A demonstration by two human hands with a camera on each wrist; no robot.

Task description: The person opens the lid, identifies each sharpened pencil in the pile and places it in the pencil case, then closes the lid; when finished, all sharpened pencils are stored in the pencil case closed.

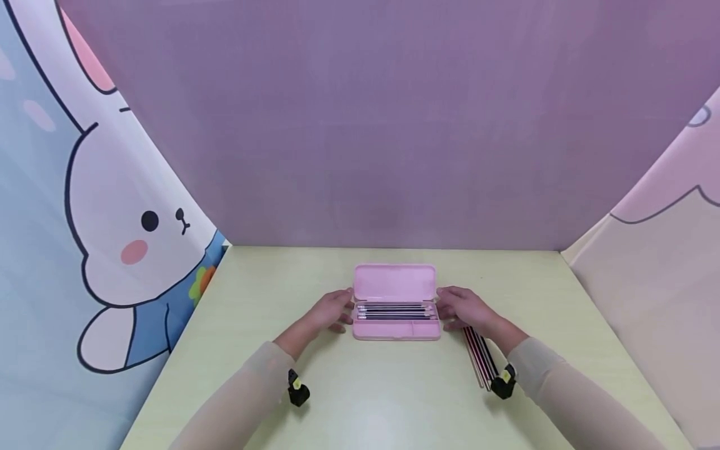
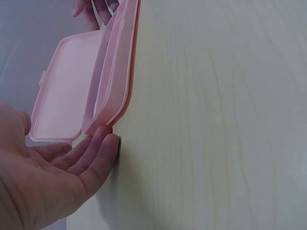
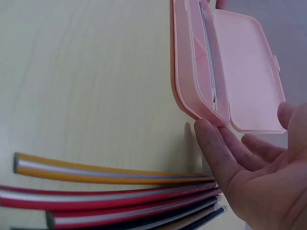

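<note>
An open pink pencil case (image 1: pixel 396 330) lies on the table with its lid (image 1: pixel 395 282) folded back. Several dark-striped pencils (image 1: pixel 394 311) lie side by side in its rear compartment; the front part is split by a divider. At the case's left end, the fingertips of my left hand (image 1: pixel 332 310) touch the wall, thumb near the lid. My right hand (image 1: pixel 467 309) is at the opposite end, its nearly straight fingers touching the case's corner in the right wrist view. Beneath the right wrist lies a bundle of loose pencils (image 1: pixel 477 357), including yellow, red and dark ones (image 3: pixel 110 175).
The pale wooden table (image 1: pixel 371 394) meets a purple backdrop (image 1: pixel 394 125) at its far edge. A printed rabbit cloth (image 1: pixel 129 206) hangs on the left and a pink and cream cloth (image 1: pixel 652 269) on the right. Small black devices (image 1: pixel 298 390) are strapped at both wrists.
</note>
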